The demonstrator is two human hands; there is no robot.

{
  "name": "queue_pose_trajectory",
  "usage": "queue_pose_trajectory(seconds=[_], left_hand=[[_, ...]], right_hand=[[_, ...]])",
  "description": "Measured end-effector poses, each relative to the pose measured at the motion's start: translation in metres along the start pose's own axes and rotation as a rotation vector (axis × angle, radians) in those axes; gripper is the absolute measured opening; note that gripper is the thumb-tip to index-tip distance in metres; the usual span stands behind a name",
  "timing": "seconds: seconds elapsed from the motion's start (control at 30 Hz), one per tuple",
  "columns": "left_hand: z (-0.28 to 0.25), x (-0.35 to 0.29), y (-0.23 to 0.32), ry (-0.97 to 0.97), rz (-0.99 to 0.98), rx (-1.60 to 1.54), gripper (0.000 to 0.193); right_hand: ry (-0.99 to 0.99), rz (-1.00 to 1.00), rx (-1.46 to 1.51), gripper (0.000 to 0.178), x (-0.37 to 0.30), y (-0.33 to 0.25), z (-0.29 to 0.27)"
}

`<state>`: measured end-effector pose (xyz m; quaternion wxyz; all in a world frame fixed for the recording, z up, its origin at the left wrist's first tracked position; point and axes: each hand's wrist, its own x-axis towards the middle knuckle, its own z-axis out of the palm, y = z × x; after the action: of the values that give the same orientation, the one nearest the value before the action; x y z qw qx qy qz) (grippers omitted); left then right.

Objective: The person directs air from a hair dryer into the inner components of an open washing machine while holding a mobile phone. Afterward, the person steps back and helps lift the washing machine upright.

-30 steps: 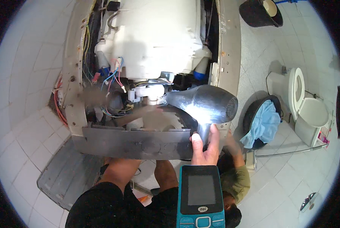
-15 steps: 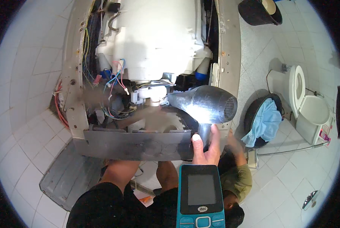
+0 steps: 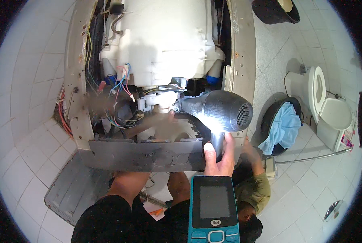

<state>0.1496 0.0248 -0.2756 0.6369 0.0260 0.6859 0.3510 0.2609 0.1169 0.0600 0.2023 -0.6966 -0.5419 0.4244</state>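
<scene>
My right hand [image 3: 220,158] is closed round the handle of a dark hair dryer [image 3: 215,106]. Its nozzle points left, toward a white plastic fitting [image 3: 160,99] under the large white tub [image 3: 164,44] of an opened washing machine. Beneath that fitting is a smeared brown shape [image 3: 164,126], with what seems a fingertip at its upper end. Whether it is my left hand I cannot tell. A teal and black keypad phone [image 3: 214,206] fills the near foreground, and what holds it is not visible. Bright light falls on the dryer and tub.
Loose coloured wires [image 3: 124,81] hang left of the fitting. A grey panel [image 3: 148,156] crosses the machine's near edge. Another person in an olive sleeve [image 3: 255,188] is close on my right. Beyond stand a black tub with blue cloth [image 3: 284,125] and a toilet [image 3: 316,91].
The view has shifted slightly. A fingertip-like shape now shows beside the white fitting. My right hand and the hair dryer have hardly moved.
</scene>
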Motion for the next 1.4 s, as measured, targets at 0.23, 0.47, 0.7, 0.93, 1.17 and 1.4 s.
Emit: queue_pose_trajectory(seconds=[0.23,0.47,0.7,0.93,1.17,1.4], left_hand=[[-0.029,0.028,-0.050,-0.052,-0.129,-0.365,0.076],[0.017,-0.017,0.014,-0.127,-0.119,-0.259,0.076],[-0.002,-0.005,0.015,0.000,-0.076,-0.134,0.079],[-0.027,0.016,-0.049,-0.061,-0.034,-0.512,0.067],[-0.003,-0.002,-0.001,-0.013,-0.138,-0.077,0.065],[-0.014,0.010,-0.021,-0.016,-0.177,-0.259,0.059]], right_hand=[[0.024,-0.034,-0.049,0.055,-0.002,0.005,0.000],[0.040,-0.034,-0.028,0.054,0.000,0.014,-0.001],[0.033,-0.028,-0.053,0.053,-0.004,0.005,0.001],[0.003,-0.087,-0.065,0.053,0.002,0.007,0.000],[0.017,-0.052,-0.027,0.053,-0.002,0.003,0.003],[0.050,-0.076,-0.057,0.054,0.000,0.012,0.001]])
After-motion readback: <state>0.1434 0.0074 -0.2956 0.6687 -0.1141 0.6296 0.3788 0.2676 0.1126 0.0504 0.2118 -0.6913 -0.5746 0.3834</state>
